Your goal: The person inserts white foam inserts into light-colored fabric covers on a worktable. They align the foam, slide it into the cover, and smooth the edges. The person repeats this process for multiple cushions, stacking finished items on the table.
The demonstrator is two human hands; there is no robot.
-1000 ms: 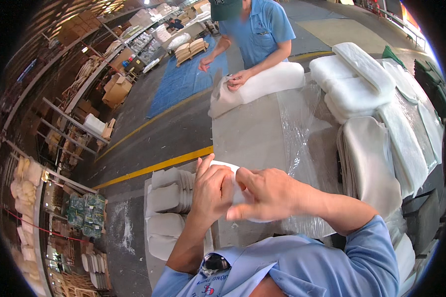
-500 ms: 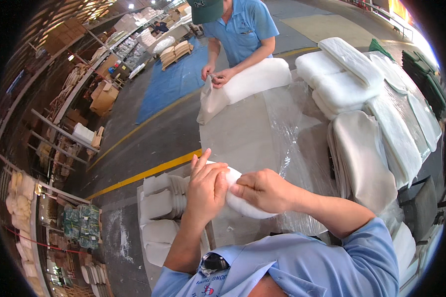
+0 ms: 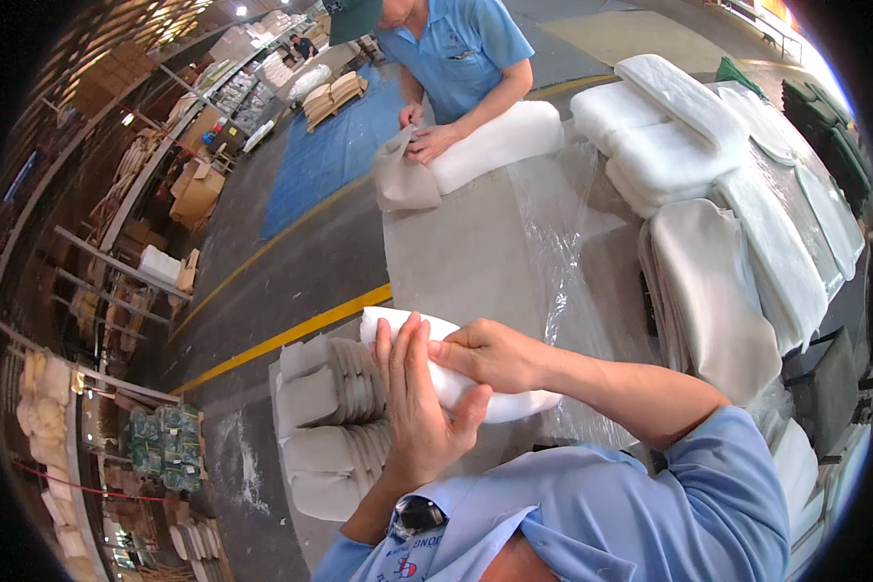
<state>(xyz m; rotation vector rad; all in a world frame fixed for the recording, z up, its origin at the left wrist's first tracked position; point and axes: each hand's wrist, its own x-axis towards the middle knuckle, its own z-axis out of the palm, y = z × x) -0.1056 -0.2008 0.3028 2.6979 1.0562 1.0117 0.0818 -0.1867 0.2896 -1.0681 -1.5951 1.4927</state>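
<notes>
A thick white padded roll (image 3: 514,406) of soft wadding lies slantwise in front of my chest, its pale end (image 3: 383,317) toward the upper left. My left hand (image 3: 419,403) rests against its near left side, fingers stretched and lying flat, thumb apart. From the right, my right hand (image 3: 487,356) grips the top of the roll with curled fingers, thumb pressed into it. The fingertips of my right hand are partly hidden. Beneath the roll is a grey table (image 3: 456,257) partly covered with clear plastic film (image 3: 558,228).
Across the table a co-worker (image 3: 456,58) pulls a grey fabric cover (image 3: 405,179) over a white cushion (image 3: 500,145). White padded pieces (image 3: 674,160) and grey covers (image 3: 708,291) are stacked at right. Grey-white cushion pieces (image 3: 325,456) stand at left, beside a yellow floor line (image 3: 291,338).
My left hand has turned and slid onto the roll's near side, its fingers now straight. My right hand has shifted left along the roll. The co-worker's cover has been raised.
</notes>
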